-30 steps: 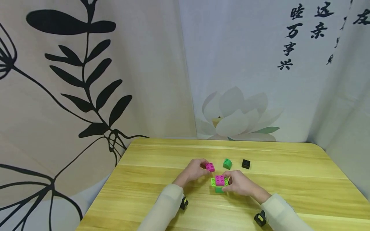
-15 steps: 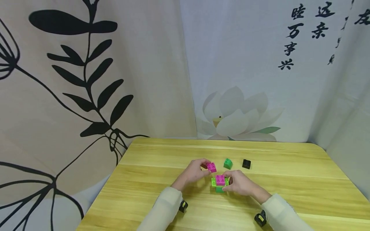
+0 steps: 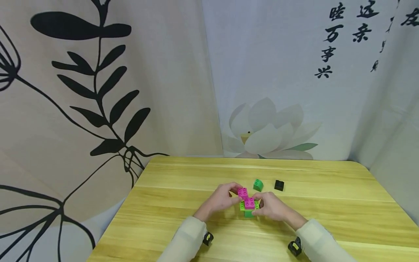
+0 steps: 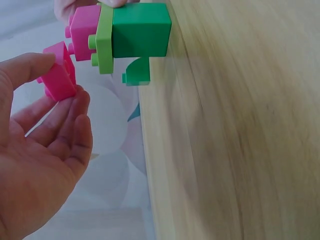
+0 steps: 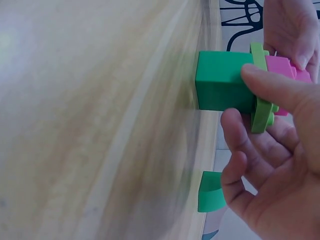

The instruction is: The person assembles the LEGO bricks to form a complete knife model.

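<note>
A small stack stands on the table: a green block (image 5: 222,80) at the bottom, a lime-green plate (image 4: 104,40) across it and a pink brick (image 3: 249,203) on top. My right hand (image 3: 273,207) holds the stack from its right side, thumb and fingers at the plate. Between thumb and fingertips my left hand (image 3: 222,198) pinches a second pink brick (image 4: 60,71). In the left wrist view this brick is tilted, hollow side toward the stack and a small gap away from the stack's studs.
Behind the stack sit a green curved brick (image 3: 258,185) and a black brick (image 3: 279,185) on the wooden table (image 3: 327,203). A printed curtain (image 3: 176,80) hangs along the table's far edge.
My left hand has moved right and slightly toward me, bringing its pink brick from beside the stack to its upper left. My right hand has stayed at the stack.
</note>
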`<act>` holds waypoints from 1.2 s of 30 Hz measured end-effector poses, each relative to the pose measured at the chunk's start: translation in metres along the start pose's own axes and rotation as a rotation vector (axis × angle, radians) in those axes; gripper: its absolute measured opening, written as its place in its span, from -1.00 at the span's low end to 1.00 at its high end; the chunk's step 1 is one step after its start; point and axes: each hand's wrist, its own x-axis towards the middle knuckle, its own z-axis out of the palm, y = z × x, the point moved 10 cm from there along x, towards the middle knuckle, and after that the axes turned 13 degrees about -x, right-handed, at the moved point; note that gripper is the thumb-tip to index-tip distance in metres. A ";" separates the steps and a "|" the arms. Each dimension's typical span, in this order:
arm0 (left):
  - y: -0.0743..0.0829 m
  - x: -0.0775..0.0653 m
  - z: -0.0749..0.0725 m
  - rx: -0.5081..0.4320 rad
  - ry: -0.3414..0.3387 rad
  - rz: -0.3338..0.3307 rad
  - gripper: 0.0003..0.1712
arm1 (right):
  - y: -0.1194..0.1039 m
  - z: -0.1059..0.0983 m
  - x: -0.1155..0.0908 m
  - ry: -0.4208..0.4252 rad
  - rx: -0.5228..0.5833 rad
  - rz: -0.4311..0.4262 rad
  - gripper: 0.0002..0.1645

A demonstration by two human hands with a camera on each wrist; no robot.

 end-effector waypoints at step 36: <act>0.010 -0.002 0.019 0.023 -0.050 0.074 -0.64 | 0.010 0.003 0.002 -0.001 0.097 0.023 -0.61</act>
